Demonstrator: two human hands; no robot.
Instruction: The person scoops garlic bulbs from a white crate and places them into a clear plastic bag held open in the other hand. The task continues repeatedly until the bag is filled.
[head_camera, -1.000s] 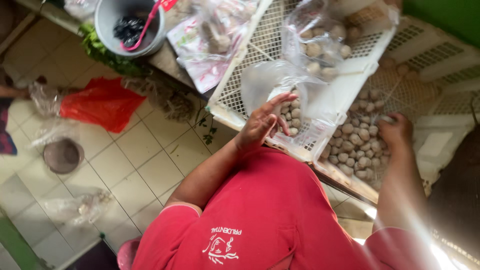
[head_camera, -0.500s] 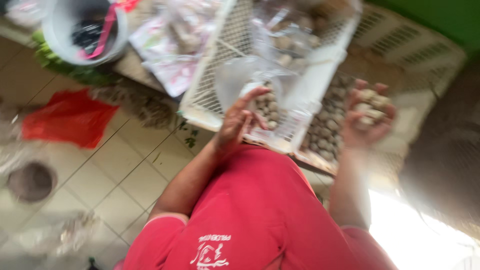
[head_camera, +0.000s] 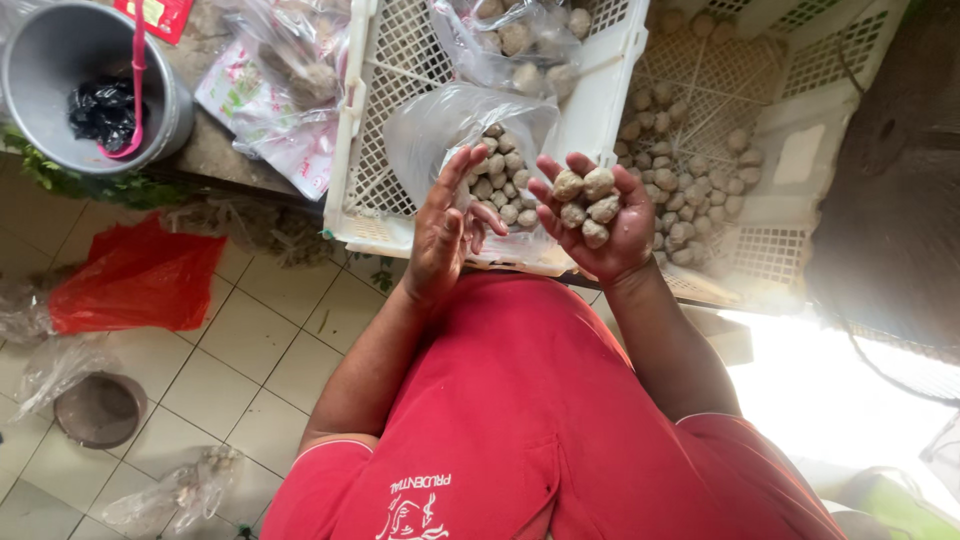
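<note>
Your right hand (head_camera: 600, 225): palm up, cupped around a few pale balls (head_camera: 587, 207). Your left hand (head_camera: 447, 235): fingers spread, empty, beside a clear bag (head_camera: 455, 125) of balls in the white crate (head_camera: 400, 80).

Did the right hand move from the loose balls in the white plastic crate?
Yes. The right hand left the pile in the white plastic crate, moving toward the left hand, palm up, holding small beige balls.

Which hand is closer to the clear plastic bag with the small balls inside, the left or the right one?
The left. The left hand has its fingers at the mouth of the clear plastic bag. The right hand is beside the bag, apart from it, cupping a few beige balls.
</note>
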